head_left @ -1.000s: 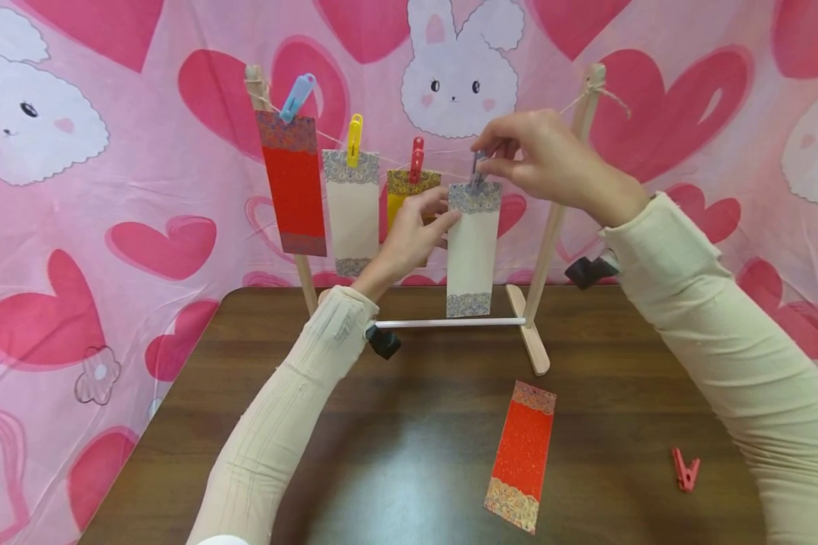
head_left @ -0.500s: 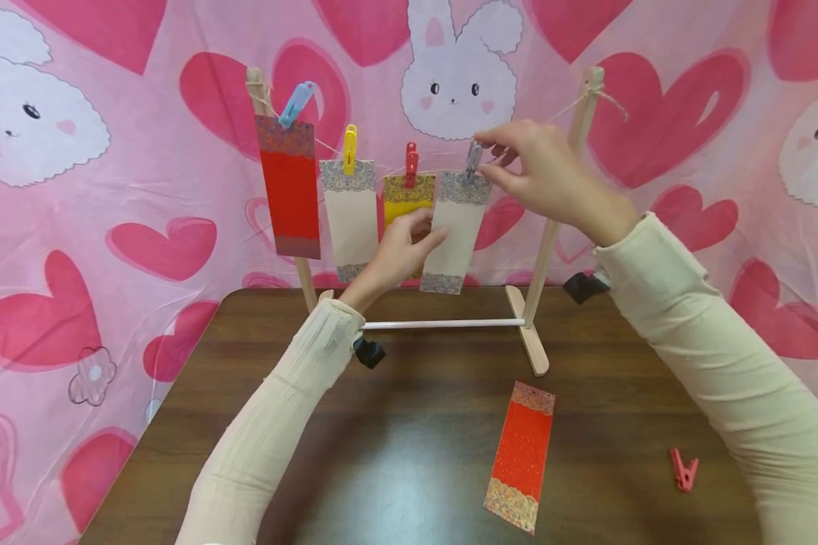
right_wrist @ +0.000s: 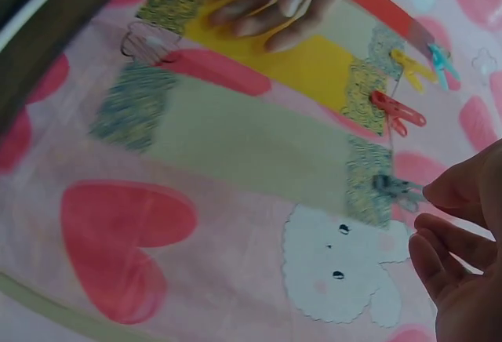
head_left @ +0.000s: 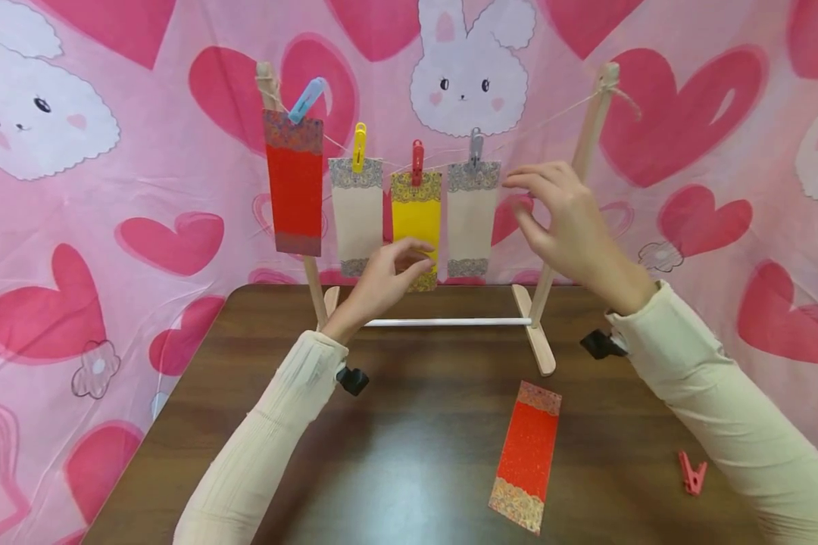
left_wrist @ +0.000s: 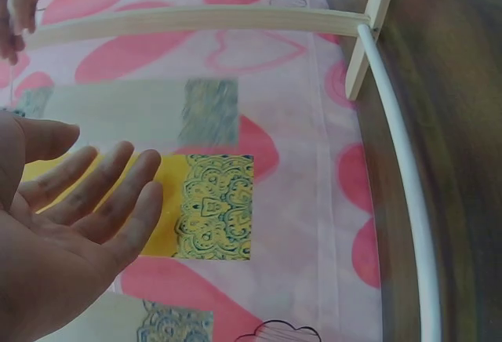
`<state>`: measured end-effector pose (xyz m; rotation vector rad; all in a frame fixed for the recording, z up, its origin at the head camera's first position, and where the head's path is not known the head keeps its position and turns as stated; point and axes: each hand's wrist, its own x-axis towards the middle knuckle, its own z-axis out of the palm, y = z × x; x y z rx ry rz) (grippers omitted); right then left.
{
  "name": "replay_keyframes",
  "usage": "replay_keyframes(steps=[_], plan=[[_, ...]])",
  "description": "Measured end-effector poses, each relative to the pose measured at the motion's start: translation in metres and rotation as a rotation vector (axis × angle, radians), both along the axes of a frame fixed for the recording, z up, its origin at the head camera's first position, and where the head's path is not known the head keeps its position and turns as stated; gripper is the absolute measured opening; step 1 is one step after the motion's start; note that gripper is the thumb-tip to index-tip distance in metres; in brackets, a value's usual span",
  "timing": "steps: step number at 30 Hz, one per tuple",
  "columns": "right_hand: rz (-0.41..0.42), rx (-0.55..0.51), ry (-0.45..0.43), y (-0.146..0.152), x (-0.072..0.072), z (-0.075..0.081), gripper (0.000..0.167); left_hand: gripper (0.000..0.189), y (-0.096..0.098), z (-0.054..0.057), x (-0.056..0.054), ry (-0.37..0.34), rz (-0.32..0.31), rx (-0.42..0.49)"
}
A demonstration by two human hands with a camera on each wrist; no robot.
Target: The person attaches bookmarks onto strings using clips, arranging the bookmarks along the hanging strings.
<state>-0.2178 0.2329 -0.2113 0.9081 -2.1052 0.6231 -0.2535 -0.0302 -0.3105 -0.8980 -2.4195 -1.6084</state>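
A white card with grey patterned ends (head_left: 470, 219) hangs from the string under a grey clothespin (head_left: 476, 147). Just right of it, my right hand (head_left: 572, 227) is held in the air with fingers and thumb apart, holding nothing. In front of the yellow card (head_left: 416, 216), my left hand (head_left: 382, 280) has loosely bent fingers and holds nothing; the left wrist view shows its palm (left_wrist: 55, 279). A red clothespin (head_left: 417, 160) holds the yellow card. Further left hang another white card (head_left: 357, 219) under a yellow clothespin (head_left: 360, 147) and a red card (head_left: 295, 193) under a blue clothespin (head_left: 307, 100).
The string runs between two wooden posts (head_left: 589, 129) joined low by a white rod (head_left: 450, 322). On the brown table (head_left: 354, 469) lie a red card with gold lace pattern (head_left: 528, 454) and a red clothespin (head_left: 691, 473). A pink heart-and-rabbit cloth (head_left: 157, 151) covers the wall behind.
My right hand has let go of the grey clothespin and moved right and down. My left hand has left the white card, shifting left and down. That card now hangs freely.
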Motion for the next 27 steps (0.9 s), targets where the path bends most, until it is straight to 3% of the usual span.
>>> replay_keyframes(steps=[16, 27], plan=[[-0.049, -0.020, -0.073, 0.035, 0.026, -0.055, 0.028, 0.023, -0.011, -0.017, 0.042, 0.027, -0.018, -0.050], [-0.076, -0.047, -0.093, 0.059, 0.046, -0.089, 0.023, 0.021, -0.014, -0.033, 0.061, 0.005, -0.006, -0.053]])
